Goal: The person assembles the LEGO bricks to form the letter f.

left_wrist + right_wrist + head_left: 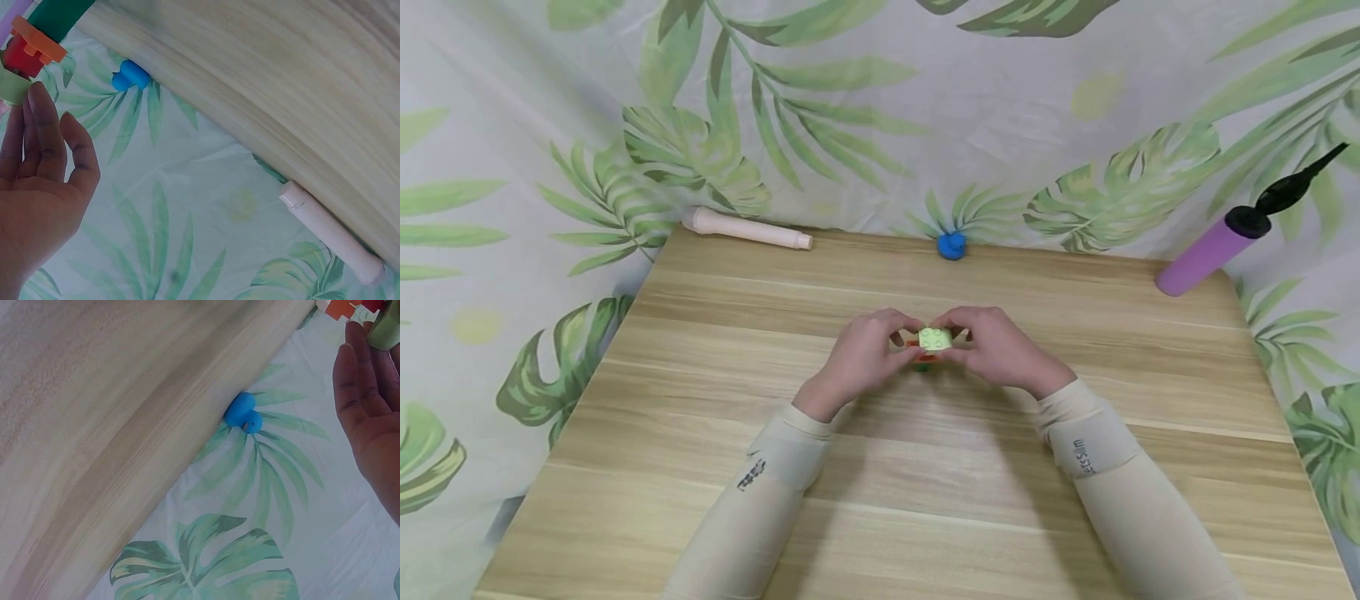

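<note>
Over the middle of the table, a light green toy brick (935,338) with round studs sits on top of a small stack. Below it in the left wrist view come a red brick (24,57), an orange brick (37,41) and a dark green brick (61,17). My left hand (868,350) pinches the light green brick from the left with thumb and fingers. From the other side my right hand (1000,346) pinches the same brick. Between them the hands cover much of the lower stack in the head view.
A blue toy duck (952,245) sits at the table's back edge. Left of it lies a pale pink microphone-shaped stick (752,230). A purple hand pump (1206,258) with a black nozzle stands at the back right. Leaf-patterned cloth (865,150) hangs behind the wooden table (700,375).
</note>
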A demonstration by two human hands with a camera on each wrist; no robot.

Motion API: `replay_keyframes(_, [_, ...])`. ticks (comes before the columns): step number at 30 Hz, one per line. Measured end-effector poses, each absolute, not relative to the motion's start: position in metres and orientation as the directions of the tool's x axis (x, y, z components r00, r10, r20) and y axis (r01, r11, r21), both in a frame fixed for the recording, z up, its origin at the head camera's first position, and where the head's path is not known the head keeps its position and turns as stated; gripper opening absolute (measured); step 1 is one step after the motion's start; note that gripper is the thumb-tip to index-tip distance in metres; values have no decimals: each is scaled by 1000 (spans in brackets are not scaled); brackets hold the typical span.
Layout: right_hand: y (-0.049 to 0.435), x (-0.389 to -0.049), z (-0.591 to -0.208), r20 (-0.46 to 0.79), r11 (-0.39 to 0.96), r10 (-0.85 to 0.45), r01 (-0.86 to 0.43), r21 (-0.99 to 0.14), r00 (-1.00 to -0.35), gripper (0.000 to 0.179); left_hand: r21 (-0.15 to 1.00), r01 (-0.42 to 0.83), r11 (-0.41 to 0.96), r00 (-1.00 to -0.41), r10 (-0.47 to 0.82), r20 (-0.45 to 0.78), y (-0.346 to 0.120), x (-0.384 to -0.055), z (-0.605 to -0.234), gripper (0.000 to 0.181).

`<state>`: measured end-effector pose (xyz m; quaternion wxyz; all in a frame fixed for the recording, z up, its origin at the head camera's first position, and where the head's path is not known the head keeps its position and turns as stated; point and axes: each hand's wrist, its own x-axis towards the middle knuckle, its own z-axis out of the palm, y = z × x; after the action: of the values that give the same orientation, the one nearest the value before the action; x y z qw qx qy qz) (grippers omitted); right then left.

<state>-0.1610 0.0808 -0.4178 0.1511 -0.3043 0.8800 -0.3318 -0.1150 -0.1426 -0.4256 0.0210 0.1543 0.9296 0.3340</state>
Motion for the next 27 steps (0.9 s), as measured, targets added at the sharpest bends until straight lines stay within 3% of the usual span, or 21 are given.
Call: replay_keyframes(27, [83,-163,-419,-41,586,-647,-462,-665,-762,26,635,251,731,-958,281,55,-141,-115,-426,28])
